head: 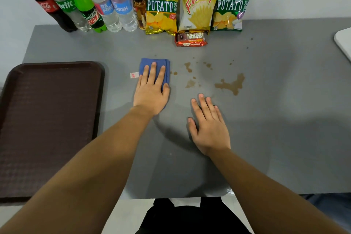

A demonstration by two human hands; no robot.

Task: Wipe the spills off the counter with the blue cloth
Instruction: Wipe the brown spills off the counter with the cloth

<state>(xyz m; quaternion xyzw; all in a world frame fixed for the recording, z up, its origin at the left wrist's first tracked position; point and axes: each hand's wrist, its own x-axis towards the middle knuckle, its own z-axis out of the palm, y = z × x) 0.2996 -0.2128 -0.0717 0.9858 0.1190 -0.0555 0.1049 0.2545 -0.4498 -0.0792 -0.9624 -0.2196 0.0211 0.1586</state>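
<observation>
A folded blue cloth (pixel 161 63) with a small white tag lies on the grey counter (pixel 266 119), left of the spills. My left hand (pixel 152 91) presses flat on the cloth, fingers spread over it. Brown spills (pixel 230 85) stain the counter to the right of the cloth: a large puddle, smaller blotches (pixel 188 67) and scattered drops toward the back right. My right hand (pixel 208 125) rests flat on the bare counter, fingers apart, just in front of the spills and holding nothing.
A dark brown tray (pixel 47 119) lies at the left. Several drink bottles (pixel 85 4) and snack bags (pixel 199 5) line the back wall, with a fudge bar pack (pixel 190 39) in front of them. A white object (pixel 344 42) juts in at the right edge.
</observation>
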